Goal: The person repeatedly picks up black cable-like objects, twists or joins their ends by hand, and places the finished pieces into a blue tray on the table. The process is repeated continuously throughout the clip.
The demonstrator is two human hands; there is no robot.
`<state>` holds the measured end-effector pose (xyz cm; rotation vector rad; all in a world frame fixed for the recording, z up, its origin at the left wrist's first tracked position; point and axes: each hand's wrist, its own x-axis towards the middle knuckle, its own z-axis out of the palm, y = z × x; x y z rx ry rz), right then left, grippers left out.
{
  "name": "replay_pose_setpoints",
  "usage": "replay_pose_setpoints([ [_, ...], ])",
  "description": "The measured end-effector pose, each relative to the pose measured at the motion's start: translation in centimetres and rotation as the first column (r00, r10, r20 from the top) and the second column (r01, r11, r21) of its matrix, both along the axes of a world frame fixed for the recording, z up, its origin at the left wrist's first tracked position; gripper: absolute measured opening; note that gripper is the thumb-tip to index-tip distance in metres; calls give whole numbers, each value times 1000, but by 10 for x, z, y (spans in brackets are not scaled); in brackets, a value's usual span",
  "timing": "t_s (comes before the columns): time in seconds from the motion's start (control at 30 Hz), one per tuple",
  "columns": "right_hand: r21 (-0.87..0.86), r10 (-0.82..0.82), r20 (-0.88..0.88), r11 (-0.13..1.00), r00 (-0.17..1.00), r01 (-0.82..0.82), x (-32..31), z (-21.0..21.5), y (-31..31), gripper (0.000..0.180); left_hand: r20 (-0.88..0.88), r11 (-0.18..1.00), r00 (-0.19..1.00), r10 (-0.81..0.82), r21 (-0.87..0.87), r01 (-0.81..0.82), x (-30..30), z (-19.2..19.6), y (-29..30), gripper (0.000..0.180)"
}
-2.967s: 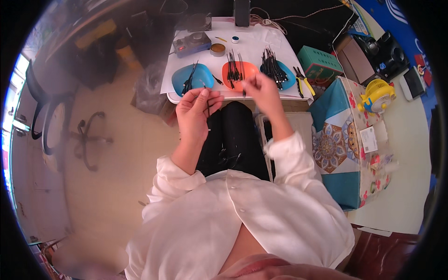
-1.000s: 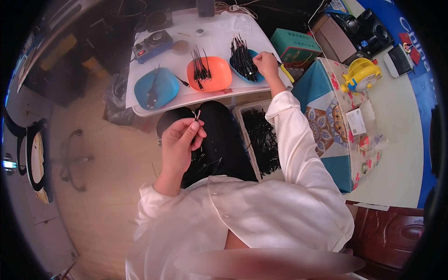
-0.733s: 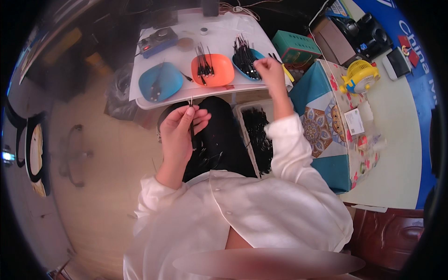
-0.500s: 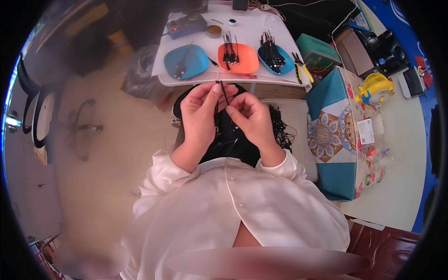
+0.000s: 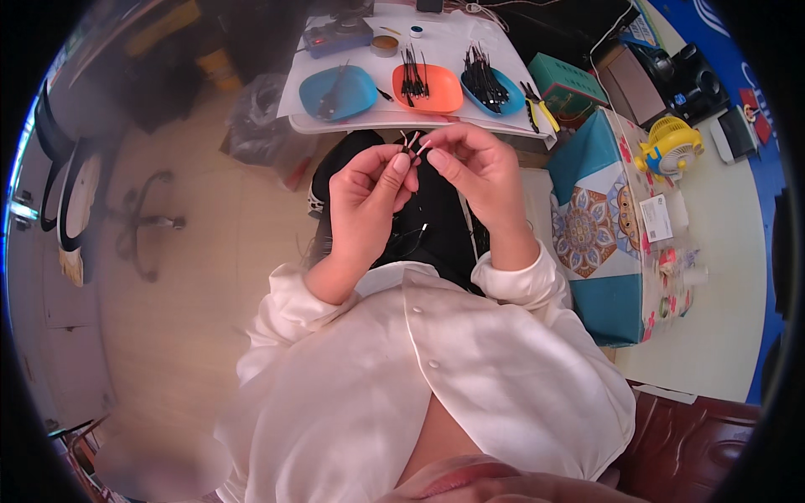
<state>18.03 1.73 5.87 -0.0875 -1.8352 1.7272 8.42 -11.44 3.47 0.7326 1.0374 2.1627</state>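
Over my lap, my left hand (image 5: 366, 189) pinches thin black cables (image 5: 408, 151) between thumb and fingers, their pale wire ends sticking up. My right hand (image 5: 486, 172) has its thumb and forefinger closed on a light wire end (image 5: 423, 146) beside them; the exact contact is too small to make out. Ahead on the table stand a blue plate (image 5: 364, 94) with a few blurred cables, an orange plate (image 5: 449, 99) with several black cables, and another blue plate (image 5: 512, 102) heaped with more. One short cable (image 5: 385, 95) lies between the first two plates.
Yellow-handled pliers (image 5: 545, 116) lie at the table's right edge. Behind the plates are a blue box with a red light (image 5: 337, 38) and a round tin (image 5: 385, 45). A patterned box (image 5: 587, 239) and a yellow fan (image 5: 671, 149) stand to my right.
My right hand has moved up and outward, its fingers now at the wire ends. The pale ends have fanned apart above my left hand. The view has shifted slightly.
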Motion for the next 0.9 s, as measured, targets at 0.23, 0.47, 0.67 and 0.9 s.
replay_pose_setpoints([
  [0.23, 13, -22, 44, 1000, 999, 22, -4, 6, -5, 12, -119, 995, 991, 58, -68, -67, 6, -2, 3, 14],
  [0.47, 19, -86, 12, 996, 996, 86, -4, -5, -6, 10, 19, 998, 998, -63, -17, 63, 0, -4, -4, 13],
  [0.67, -213, 35, -74, 976, 997, -50, -6, -8, -7, 11, 157, 982, 970, -186, 62, 178, -2, -3, -5, 12],
  [0.9, -182, 6, -60, 983, 998, -17, -3, -8, -8, 11, 150, 986, 974, -169, 23, 168, -2, -4, -5, 11],
])
